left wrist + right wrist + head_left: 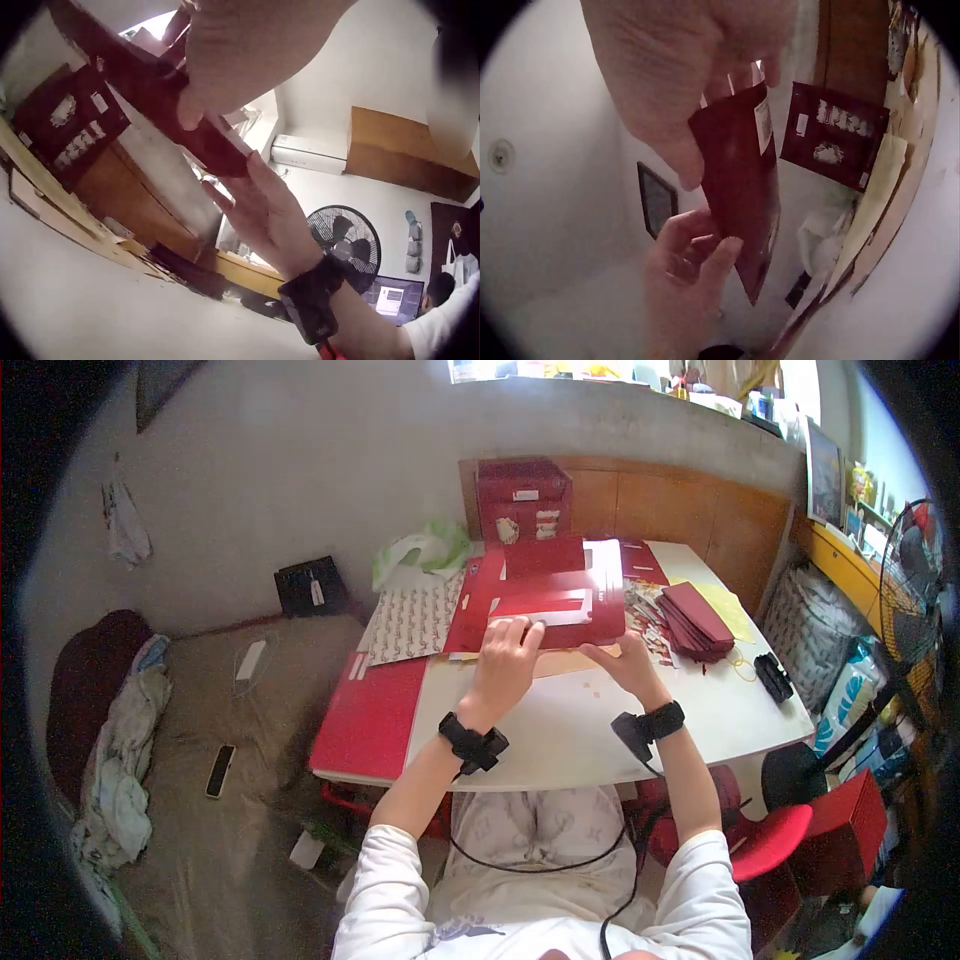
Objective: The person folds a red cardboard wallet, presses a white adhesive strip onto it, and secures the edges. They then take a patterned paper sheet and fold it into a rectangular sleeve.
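Observation:
Above the near middle of the table, a dark red folded paper piece (600, 628) (739, 165) is held up between both hands. My left hand (506, 668) grips its left part, the thumb on the near face and the fingers behind. At the other end my right hand (634, 664) pinches the edge between thumb and fingers. In the left wrist view the piece (135, 75) looks narrow, seen nearly edge-on, with the right hand (262, 217) at its lower end. A white label shows on it in the right wrist view, where the left hand (686, 274) holds the lower edge.
A stack of dark red envelopes (697, 622) lies to the right, with a black object (773, 678) beyond it. On the left are a patterned sheet (412, 618) and a red sheet (368, 715). A red panel (522, 495) stands at the back. A fan (908, 575) is far right.

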Demonstrator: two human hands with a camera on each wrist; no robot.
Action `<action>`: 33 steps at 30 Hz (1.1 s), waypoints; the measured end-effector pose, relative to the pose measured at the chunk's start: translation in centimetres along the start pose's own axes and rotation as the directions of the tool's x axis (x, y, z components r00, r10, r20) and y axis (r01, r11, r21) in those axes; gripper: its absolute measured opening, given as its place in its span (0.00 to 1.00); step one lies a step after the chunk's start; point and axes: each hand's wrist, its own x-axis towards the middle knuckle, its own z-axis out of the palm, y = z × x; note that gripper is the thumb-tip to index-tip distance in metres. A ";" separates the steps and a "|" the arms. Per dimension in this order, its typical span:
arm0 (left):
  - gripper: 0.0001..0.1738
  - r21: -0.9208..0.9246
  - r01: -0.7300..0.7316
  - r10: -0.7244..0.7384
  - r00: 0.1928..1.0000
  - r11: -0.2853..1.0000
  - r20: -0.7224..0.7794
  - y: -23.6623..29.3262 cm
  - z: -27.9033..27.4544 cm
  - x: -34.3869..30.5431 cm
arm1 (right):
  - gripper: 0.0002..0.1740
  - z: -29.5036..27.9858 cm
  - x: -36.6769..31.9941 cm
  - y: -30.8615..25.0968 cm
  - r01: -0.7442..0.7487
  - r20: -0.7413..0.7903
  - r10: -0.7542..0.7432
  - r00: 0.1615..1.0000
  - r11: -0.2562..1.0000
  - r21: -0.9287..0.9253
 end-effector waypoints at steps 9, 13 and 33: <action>0.24 -0.411 0.011 0.074 0.979 0.912 0.192 0.6 1.8 1.9 | 0.14 1.3 -0.4 3.9 0.001 -0.087 0.006 0.996 0.996 0.087; 0.22 -0.389 0.032 0.064 0.971 0.921 0.231 1.0 2.1 2.0 | 0.13 1.2 -0.7 3.8 -0.010 -0.100 0.026 0.995 0.986 0.166; 0.11 -0.448 0.074 0.059 0.959 0.891 0.276 1.4 2.7 1.0 | 0.15 -1.9 0.3 -1.4 0.366 0.125 -0.373 0.919 0.697 -0.617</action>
